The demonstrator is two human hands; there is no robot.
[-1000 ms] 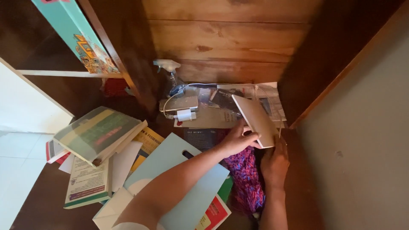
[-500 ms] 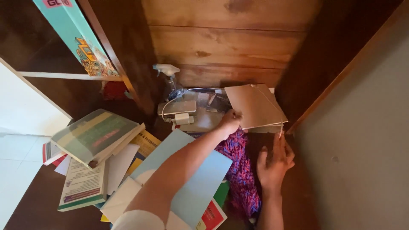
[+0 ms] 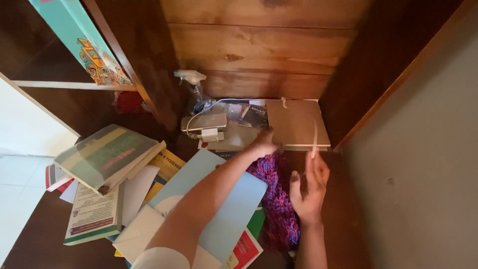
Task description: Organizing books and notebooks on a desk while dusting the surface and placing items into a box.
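A tan notebook lies flat on a pile of papers at the back of a wooden cupboard compartment. My left hand reaches in, fingers curled on the notebook's front left corner. My right hand hovers just in front of the notebook, fingers spread, holding nothing. A thin pale ribbon hangs over the notebook's front edge just above my right fingertips. A purple and pink knitted cloth lies between my two forearms.
A spray bottle, a grey flat device and a white charger with its cable sit left of the notebook. A light blue folder and stacked books cover the floor at left. A teal box leans on the shelf; a grey wall stands on the right.
The notebook went from tilted upright in both hands to lying flat on the pile at the back. My right hand let go and drew back, opening.
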